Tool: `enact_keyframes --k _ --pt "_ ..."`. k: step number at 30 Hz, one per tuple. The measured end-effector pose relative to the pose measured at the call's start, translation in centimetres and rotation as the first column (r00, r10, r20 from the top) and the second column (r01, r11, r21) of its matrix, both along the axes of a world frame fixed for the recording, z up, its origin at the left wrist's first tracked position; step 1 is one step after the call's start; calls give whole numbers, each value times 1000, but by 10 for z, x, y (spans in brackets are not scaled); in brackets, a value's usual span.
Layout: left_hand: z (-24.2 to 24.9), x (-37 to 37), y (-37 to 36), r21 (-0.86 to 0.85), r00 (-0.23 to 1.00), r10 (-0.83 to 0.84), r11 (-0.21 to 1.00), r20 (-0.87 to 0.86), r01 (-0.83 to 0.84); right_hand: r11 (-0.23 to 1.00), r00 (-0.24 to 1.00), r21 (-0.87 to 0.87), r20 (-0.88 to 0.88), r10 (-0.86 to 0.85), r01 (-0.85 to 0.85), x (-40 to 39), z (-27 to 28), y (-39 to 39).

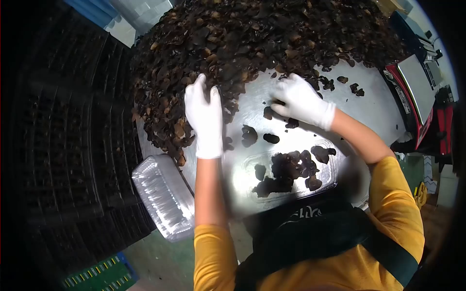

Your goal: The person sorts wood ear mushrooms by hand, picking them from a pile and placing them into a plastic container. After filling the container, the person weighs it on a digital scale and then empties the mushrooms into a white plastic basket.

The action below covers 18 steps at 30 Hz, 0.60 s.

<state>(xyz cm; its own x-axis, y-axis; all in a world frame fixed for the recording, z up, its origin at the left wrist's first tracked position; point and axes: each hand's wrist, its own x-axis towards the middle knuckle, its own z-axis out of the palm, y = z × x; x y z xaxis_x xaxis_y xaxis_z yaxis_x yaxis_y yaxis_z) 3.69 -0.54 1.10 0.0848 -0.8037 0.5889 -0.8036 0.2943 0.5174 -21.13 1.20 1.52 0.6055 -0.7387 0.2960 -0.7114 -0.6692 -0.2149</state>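
Note:
My left hand (204, 114), in a white glove, reaches over the near edge of a big heap of dark brown wood ear mushrooms (272, 34). Its thumb stands apart from the fingers, and nothing shows between them. Also gloved in white, my right hand (302, 101) is over the metal table (252, 102), close to a few loose pieces, with thumb and fingers apart. Its fingertips are slightly blurred. Nearer my body, a clear plastic tray (252, 167) holds several mushroom pieces (289, 167). Between hands and tray, a few single pieces (249, 136) lie on the metal.
Clear plastic trays (165, 194), seemingly nested, rest at the table's left edge. Dark crate-like racks (73, 145) line the left side. On the right stands a red and black device (407, 97) with a pale flat top. A green and blue slatted item (99, 274) is on the floor.

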Motion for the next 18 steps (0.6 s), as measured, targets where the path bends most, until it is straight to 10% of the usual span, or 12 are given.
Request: enact_keyframes --k 5,8,12,18 --pt "-3 -10 -57 181 999 49 982 19 -52 929 808 248 -583 -84 276 -115 66 140" --pt "-7 -10 -64 208 999 21 978 32 -27 776 761 462 -648 -36 430 -167 79 194" --pt "-6 -11 -40 -45 992 -50 998 -120 45 794 831 371 -481 -279 481 -159 83 192" --pt "-4 1 0 217 976 10 975 -217 38 948 964 206 64 -258 241 -89 18 73"
